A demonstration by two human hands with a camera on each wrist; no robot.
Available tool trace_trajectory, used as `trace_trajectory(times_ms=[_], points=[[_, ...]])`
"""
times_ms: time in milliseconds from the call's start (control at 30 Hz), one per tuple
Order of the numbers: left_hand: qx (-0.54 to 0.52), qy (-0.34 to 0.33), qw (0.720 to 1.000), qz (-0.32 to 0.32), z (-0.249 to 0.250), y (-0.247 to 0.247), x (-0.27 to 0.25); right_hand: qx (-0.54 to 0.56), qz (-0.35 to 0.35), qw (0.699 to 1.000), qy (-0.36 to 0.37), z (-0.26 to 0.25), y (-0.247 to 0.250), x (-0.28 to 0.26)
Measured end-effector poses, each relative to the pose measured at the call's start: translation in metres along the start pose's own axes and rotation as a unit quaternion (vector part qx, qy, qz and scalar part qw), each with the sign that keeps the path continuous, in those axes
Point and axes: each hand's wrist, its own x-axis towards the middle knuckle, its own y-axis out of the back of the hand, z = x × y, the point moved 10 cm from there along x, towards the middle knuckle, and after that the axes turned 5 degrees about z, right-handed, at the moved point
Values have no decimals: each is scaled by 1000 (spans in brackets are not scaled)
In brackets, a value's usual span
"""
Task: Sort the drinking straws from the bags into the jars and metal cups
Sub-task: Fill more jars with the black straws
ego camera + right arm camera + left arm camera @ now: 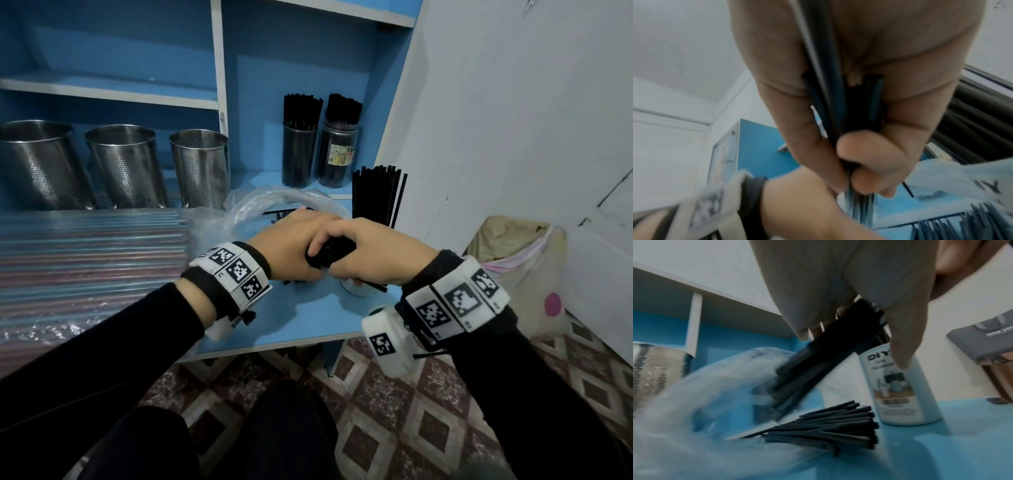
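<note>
Legs: dark trousers (212, 442) at the bottom edge of the head view, cut off.
Hands: left hand (291, 246) and right hand (370, 253) meet, both curled round one bundle of black straws (329, 255).
Hidden: the hands cover most of the bundle; both wrist views are blurred.
Bag: clear plastic bag (260, 202) on the blue shelf (308, 318), loose black straws (838, 426) lying at its mouth.
Jars: two clear jars (337, 154) at the back, packed with upright black straws.
White jar: labelled jar (900, 392) under the hands, straws standing in it; only "DIY" is legible.
Metal cups: three perforated steel cups (126, 168) on the left; contents not visible.
Front left: bagged coloured straws (85, 253).
</note>
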Motion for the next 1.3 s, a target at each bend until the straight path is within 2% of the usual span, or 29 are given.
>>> trace_trajectory(times_ms=[100, 233, 300, 367, 433, 500, 633, 733, 867, 933, 967, 1067, 1133, 1200, 1300], points=[[-62, 45, 996, 36, -3, 5, 1, 32, 27, 998, 40, -9, 23, -12], [-211, 125, 963, 107, -13, 7, -1, 71, 173, 976, 114, -23, 76, -25], [-283, 141, 944, 92, -6, -6, 1, 111, 219, 954, 172, -35, 89, -31], [-350, 154, 922, 68, 1, -22, 2, 102, 247, 942, 203, -43, 90, -29], [-404, 179, 895, 63, 1, -35, 0, 60, 270, 941, 194, -42, 84, -21], [-437, 214, 871, 67, -6, -47, -4, 9, 262, 951, 162, -35, 72, -9], [-438, 265, 858, 51, -20, -71, -14, -64, 240, 957, 149, -27, 53, 1], [-421, 260, 868, 44, -18, -78, -16, -55, 236, 954, 176, -32, 53, -3], [-376, 263, 880, 120, -27, -56, -13, -13, 298, 925, 234, -44, 74, -25], [-384, 239, 881, 140, -23, -40, -11, -2, 324, 918, 227, -39, 85, -34], [-388, 207, 888, 133, -15, -33, -8, 1, 321, 924, 209, -34, 87, -35], [-354, 91, 929, 55, 25, -23, 0, 49, 240, 960, 134, -11, 73, -26], [-331, 64, 941, 34, 42, -23, 5, 106, 186, 970, 119, 0, 58, -20], [-379, 56, 922, 60, 49, -20, 9, 130, 188, 965, 129, 3, 54, -19], [-428, 95, 891, 120, 44, -19, 11, 170, 270, 940, 124, 11, 80, -25]])
